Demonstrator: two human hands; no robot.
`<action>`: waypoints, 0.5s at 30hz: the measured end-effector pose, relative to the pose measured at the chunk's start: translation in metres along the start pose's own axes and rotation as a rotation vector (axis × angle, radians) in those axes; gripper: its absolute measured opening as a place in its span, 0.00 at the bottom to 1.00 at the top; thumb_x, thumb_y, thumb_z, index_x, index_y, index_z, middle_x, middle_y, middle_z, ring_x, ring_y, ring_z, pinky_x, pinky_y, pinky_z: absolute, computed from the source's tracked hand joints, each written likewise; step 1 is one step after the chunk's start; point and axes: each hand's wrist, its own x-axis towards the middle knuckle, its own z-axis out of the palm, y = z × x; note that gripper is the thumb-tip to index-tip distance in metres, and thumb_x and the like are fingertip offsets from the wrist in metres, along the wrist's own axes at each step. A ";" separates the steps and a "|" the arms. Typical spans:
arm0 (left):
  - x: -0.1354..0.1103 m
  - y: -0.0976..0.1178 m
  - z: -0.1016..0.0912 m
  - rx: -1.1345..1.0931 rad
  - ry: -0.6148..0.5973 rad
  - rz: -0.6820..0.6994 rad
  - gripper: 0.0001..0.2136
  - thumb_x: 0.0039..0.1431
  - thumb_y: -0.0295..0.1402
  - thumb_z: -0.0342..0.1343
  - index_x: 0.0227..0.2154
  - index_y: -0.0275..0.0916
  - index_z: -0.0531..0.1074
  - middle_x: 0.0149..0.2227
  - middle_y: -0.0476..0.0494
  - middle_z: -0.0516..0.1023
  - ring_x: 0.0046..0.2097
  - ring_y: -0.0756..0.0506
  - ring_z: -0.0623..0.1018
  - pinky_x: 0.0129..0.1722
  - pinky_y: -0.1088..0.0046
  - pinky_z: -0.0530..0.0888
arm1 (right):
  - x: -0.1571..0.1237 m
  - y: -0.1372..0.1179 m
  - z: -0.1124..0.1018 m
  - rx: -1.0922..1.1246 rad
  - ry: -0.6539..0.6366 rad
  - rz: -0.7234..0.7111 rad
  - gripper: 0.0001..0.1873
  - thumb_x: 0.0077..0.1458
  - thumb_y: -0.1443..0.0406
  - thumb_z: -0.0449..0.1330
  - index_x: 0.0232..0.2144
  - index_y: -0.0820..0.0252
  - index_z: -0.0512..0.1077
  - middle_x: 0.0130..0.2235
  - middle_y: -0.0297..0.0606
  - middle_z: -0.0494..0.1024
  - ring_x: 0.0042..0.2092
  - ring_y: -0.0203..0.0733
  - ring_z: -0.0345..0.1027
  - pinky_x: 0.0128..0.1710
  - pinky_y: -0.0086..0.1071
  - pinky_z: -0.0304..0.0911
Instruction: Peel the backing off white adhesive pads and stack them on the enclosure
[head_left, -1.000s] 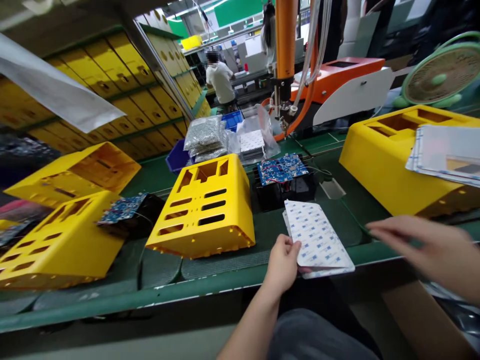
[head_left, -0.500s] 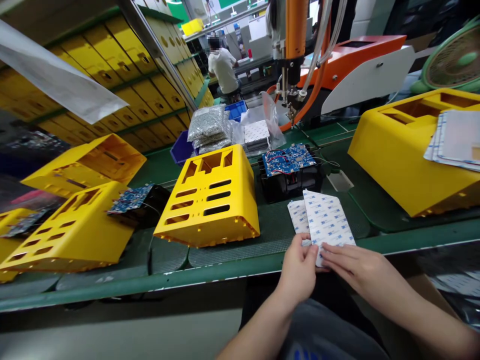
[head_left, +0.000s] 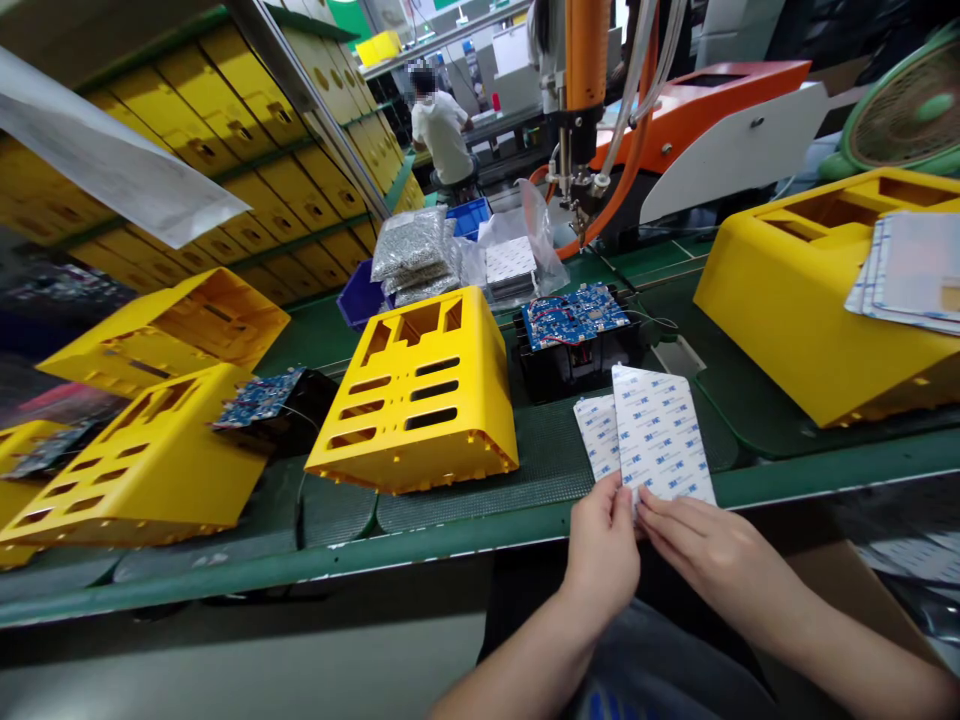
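Two white sheets printed with small blue 3M marks lie overlapped on the green belt. My left hand (head_left: 601,548) grips the lower edge of the front sheet (head_left: 661,435), with the rear sheet (head_left: 598,435) showing to its left. My right hand (head_left: 712,548) holds the front sheet's lower right edge, its fingers stretched across it. Just beyond the sheets, a blue circuit board (head_left: 574,315) rests on a black holder (head_left: 570,365). A yellow perforated metal housing (head_left: 420,400) stands to the left of my hands.
Further yellow housings (head_left: 142,465) stand at left, with another blue circuit board (head_left: 259,398) beside them. A yellow housing (head_left: 802,300) at right carries a stack of sheets (head_left: 907,270). Behind are an orange dispensing head (head_left: 585,60), bagged screws (head_left: 409,250), blue bins (head_left: 360,295), and a seated co-worker (head_left: 442,140).
My right hand has come in from the right onto the sheets. The sheets, once one stack in my left hand, now lie as two overlapped, offset sheets further up the belt.
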 end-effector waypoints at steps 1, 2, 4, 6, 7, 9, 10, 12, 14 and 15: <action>0.001 0.000 0.000 0.001 -0.001 0.004 0.14 0.60 0.37 0.49 0.46 0.37 0.71 0.49 0.38 0.75 0.50 0.40 0.74 0.51 0.62 0.72 | 0.000 -0.001 0.001 0.005 0.017 0.007 0.13 0.61 0.72 0.49 0.45 0.68 0.71 0.48 0.43 0.71 0.46 0.41 0.68 0.46 0.37 0.69; 0.001 0.000 0.001 0.004 0.000 0.008 0.14 0.60 0.37 0.50 0.46 0.37 0.71 0.49 0.38 0.75 0.50 0.40 0.74 0.51 0.62 0.71 | 0.001 -0.003 0.002 0.009 0.040 0.015 0.13 0.61 0.72 0.49 0.44 0.68 0.71 0.48 0.44 0.72 0.45 0.41 0.68 0.46 0.36 0.68; 0.001 -0.001 0.002 0.008 0.003 0.011 0.14 0.59 0.37 0.50 0.46 0.38 0.71 0.49 0.38 0.75 0.51 0.39 0.74 0.52 0.62 0.71 | 0.003 -0.005 0.004 0.023 0.079 0.045 0.11 0.61 0.72 0.50 0.43 0.68 0.71 0.45 0.44 0.72 0.45 0.41 0.68 0.46 0.36 0.68; 0.001 -0.001 0.003 -0.007 -0.009 0.008 0.15 0.59 0.36 0.50 0.47 0.38 0.70 0.49 0.39 0.75 0.51 0.40 0.73 0.51 0.63 0.71 | 0.005 -0.006 0.005 0.042 0.099 0.091 0.10 0.60 0.73 0.51 0.41 0.68 0.70 0.42 0.43 0.73 0.43 0.41 0.68 0.46 0.37 0.67; 0.001 -0.001 0.003 -0.024 -0.024 0.003 0.15 0.59 0.36 0.50 0.48 0.39 0.70 0.49 0.39 0.75 0.51 0.40 0.74 0.50 0.64 0.72 | 0.006 -0.007 0.005 0.061 0.105 0.118 0.09 0.60 0.73 0.51 0.39 0.67 0.70 0.41 0.43 0.73 0.43 0.41 0.68 0.45 0.37 0.66; 0.002 -0.001 0.003 -0.064 -0.063 -0.019 0.16 0.59 0.35 0.50 0.49 0.38 0.68 0.49 0.39 0.74 0.48 0.41 0.75 0.46 0.65 0.74 | 0.008 -0.005 0.003 0.142 0.113 0.178 0.07 0.60 0.72 0.51 0.36 0.65 0.69 0.39 0.41 0.73 0.42 0.40 0.68 0.45 0.35 0.65; 0.002 0.000 0.001 -0.082 -0.084 -0.027 0.16 0.59 0.35 0.50 0.49 0.38 0.68 0.49 0.39 0.74 0.47 0.42 0.76 0.45 0.65 0.74 | 0.008 -0.004 0.001 0.198 0.120 0.224 0.07 0.60 0.71 0.51 0.35 0.64 0.69 0.39 0.39 0.73 0.41 0.39 0.68 0.43 0.34 0.65; 0.003 0.002 -0.002 -0.113 -0.131 -0.031 0.17 0.59 0.35 0.51 0.50 0.38 0.67 0.48 0.40 0.74 0.45 0.43 0.76 0.42 0.67 0.75 | 0.011 0.001 -0.006 0.341 0.103 0.391 0.06 0.60 0.67 0.52 0.35 0.61 0.68 0.36 0.36 0.73 0.35 0.35 0.68 0.37 0.29 0.65; 0.004 0.005 -0.005 -0.135 -0.177 -0.023 0.18 0.59 0.35 0.51 0.52 0.38 0.66 0.46 0.40 0.75 0.43 0.44 0.76 0.40 0.68 0.75 | 0.014 0.008 -0.015 0.530 0.038 0.631 0.06 0.58 0.63 0.54 0.35 0.60 0.68 0.31 0.33 0.73 0.28 0.33 0.67 0.30 0.25 0.64; 0.005 0.007 -0.007 -0.130 -0.190 -0.019 0.19 0.59 0.35 0.51 0.52 0.37 0.65 0.43 0.41 0.76 0.40 0.45 0.77 0.39 0.70 0.74 | 0.016 0.011 -0.020 0.630 -0.004 0.745 0.08 0.57 0.61 0.55 0.35 0.60 0.67 0.28 0.32 0.72 0.26 0.32 0.66 0.27 0.24 0.63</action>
